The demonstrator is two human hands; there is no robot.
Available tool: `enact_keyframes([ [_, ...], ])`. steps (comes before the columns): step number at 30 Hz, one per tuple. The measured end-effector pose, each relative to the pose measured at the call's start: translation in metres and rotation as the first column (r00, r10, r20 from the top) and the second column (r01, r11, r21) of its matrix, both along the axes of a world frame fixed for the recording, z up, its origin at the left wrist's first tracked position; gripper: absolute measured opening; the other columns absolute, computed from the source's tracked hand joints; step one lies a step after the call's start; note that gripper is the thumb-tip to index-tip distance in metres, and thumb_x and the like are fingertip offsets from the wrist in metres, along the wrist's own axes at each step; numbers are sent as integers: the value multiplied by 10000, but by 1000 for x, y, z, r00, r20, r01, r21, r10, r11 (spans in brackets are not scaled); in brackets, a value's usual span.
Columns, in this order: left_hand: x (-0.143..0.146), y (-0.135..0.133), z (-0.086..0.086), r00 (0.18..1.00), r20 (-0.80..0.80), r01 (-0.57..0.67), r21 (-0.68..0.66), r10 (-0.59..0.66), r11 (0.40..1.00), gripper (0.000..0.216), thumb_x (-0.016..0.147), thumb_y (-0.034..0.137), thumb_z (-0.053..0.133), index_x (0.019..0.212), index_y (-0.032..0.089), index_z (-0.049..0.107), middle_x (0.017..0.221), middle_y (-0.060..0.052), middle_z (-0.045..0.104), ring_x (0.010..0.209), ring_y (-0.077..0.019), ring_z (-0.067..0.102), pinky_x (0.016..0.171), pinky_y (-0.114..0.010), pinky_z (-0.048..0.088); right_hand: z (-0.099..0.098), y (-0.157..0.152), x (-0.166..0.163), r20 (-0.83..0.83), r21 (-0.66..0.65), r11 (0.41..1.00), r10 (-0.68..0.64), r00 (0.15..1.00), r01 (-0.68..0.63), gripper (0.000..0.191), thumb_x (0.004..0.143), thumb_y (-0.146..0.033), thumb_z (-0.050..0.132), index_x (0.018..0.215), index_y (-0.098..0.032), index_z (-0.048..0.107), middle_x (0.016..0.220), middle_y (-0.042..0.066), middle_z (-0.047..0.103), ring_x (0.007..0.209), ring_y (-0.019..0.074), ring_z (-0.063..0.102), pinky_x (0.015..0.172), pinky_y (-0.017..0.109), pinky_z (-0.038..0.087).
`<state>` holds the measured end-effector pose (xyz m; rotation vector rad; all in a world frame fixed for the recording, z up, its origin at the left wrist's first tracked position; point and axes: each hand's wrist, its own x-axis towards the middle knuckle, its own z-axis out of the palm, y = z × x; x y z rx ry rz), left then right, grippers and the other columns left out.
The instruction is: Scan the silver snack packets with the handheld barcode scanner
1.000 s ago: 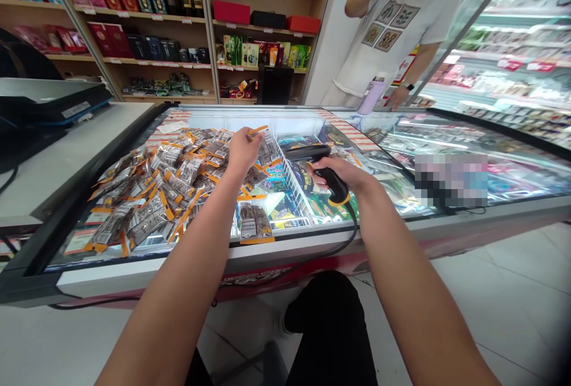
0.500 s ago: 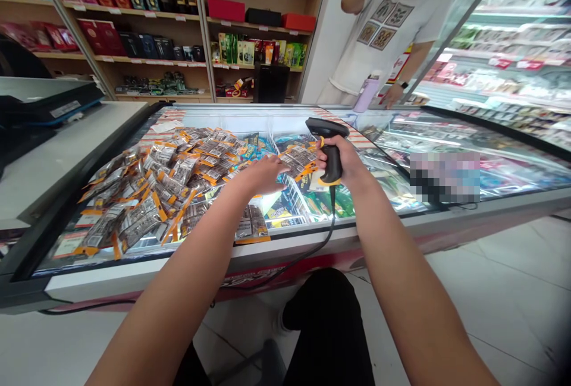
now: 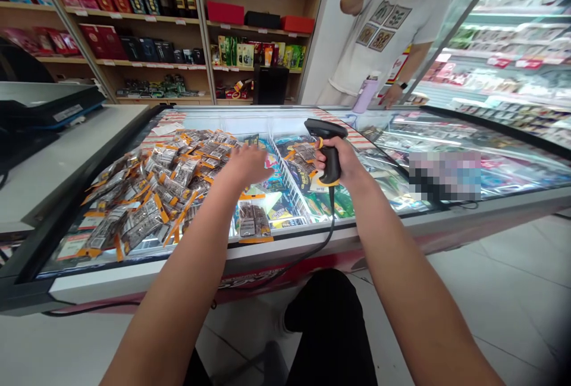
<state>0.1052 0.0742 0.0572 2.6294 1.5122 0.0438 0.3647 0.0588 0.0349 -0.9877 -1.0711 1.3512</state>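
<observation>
My right hand [image 3: 345, 160] grips the handle of a black and yellow barcode scanner [image 3: 328, 129], held upright above the glass-topped freezer [image 3: 232, 113]. Its cord hangs down over the front edge. Near the right edge of a big pile of clear snack packets with orange ends [image 3: 167, 175], my left hand [image 3: 250, 166] hovers palm down with fingers apart and nothing visible in it. Two packets [image 3: 254, 219] lie together by the freezer's front edge. A smaller group of the same packets [image 3: 303, 153] lies just left of the scanner.
Across the freezer stands a person in a white T-shirt [image 3: 383, 23], beside a purple bottle [image 3: 366, 94]. A scale-like device [image 3: 62, 109] sits on the left counter. Stocked shelves [image 3: 156, 14] line the back, and a lit display cooler [image 3: 513, 53] stands at right.
My left hand has moved left, from beside the smaller packet group toward the big pile. The right hand with the barcode scanner has stayed nearly in place.
</observation>
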Motion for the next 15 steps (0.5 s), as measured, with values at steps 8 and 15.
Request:
enact_keyframes([
  [8,-24,-2,4,990,-102,-102,-73,95,992,694,820,391,745,1462,170,599,1441,-229,632,1419,-445,497,1201,-603,307,1,0,0,42,-21,998,58,997,-57,195,787,-344,679,872,-192,593,587,-21,496,499,127,464,480,242,405],
  [15,-6,27,-27,728,659,-148,-114,186,982,851,950,276,692,1641,132,217,1423,-273,616,1310,-359,622,1071,-453,490,3,-7,-5,153,-130,946,315,937,-296,203,800,-361,684,856,-195,582,573,-10,488,504,136,416,470,251,383],
])
